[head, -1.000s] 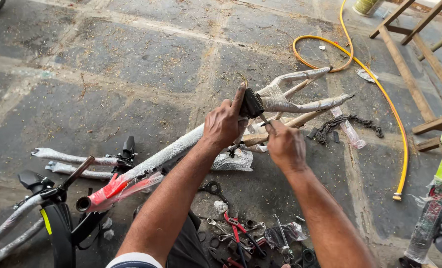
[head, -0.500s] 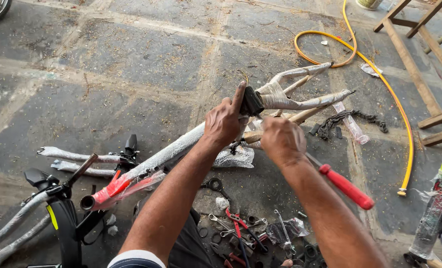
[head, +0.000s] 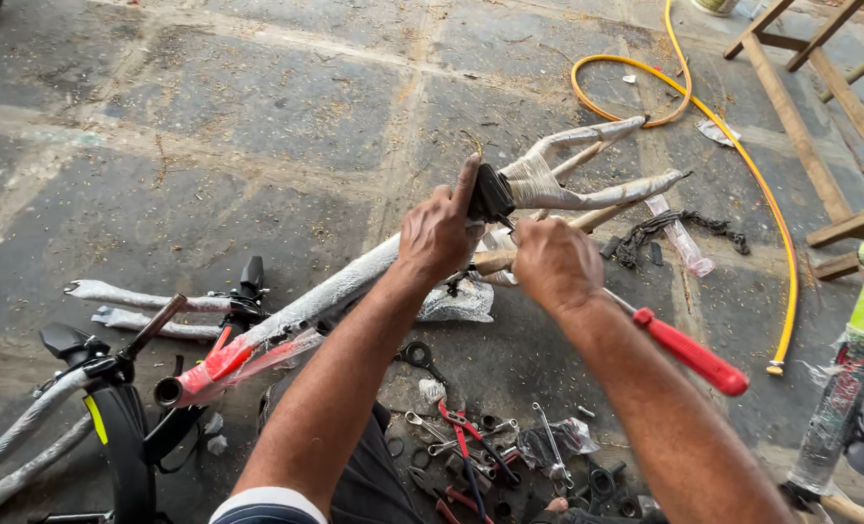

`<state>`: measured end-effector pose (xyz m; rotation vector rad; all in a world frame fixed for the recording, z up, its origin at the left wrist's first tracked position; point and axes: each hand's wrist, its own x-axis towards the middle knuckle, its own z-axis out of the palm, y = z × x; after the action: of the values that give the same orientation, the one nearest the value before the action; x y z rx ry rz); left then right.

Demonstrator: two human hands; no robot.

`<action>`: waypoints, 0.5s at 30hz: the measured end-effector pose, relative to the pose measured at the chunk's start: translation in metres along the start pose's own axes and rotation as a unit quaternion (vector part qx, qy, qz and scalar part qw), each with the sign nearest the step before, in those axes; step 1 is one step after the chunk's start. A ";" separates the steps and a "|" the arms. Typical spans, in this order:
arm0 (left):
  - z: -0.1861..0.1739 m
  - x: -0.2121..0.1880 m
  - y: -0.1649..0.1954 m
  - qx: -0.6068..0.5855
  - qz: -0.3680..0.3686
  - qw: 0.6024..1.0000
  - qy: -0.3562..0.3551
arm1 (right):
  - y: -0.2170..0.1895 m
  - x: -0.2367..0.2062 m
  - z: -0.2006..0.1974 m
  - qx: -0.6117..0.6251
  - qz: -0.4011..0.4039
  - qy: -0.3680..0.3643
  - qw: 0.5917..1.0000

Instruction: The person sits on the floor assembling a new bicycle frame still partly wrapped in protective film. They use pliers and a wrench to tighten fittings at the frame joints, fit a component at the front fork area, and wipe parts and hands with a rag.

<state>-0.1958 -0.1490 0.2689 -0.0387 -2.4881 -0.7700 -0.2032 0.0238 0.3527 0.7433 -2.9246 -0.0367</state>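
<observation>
Bicycle frame [head: 354, 281] wrapped in clear plastic, red end, both hands gripping

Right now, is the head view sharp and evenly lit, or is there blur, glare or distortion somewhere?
Head view: soft, even daylight, no hard shadows; the left hand and right hand on the wrapped bicycle frame are sharp; mild shine on its plastic wrap; the wooden trestle leans outward near the edge, a sign of wide-angle distortion; the red-handled tool looks slightly soft.

Bare floor [head: 209, 107] beyond — tools [head: 480, 451] and chain [head: 669, 231] crowd nearby.
</observation>
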 end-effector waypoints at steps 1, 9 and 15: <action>-0.002 0.000 0.001 -0.004 -0.004 1.000 -0.006 | 0.000 0.000 0.001 0.000 -0.002 -0.007 1.000; -0.005 -0.003 0.001 -0.005 -0.010 1.000 0.000 | 0.002 0.002 0.003 0.013 -0.014 0.008 1.000; -0.001 -0.003 -0.002 -0.003 -0.007 1.000 -0.007 | -0.001 0.001 -0.002 -0.077 -0.019 -0.028 0.996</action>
<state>-0.1934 -0.1506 0.2672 -0.0284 -2.5027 -0.7855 -0.2031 0.0224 0.3546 0.7847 -2.9170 -0.2883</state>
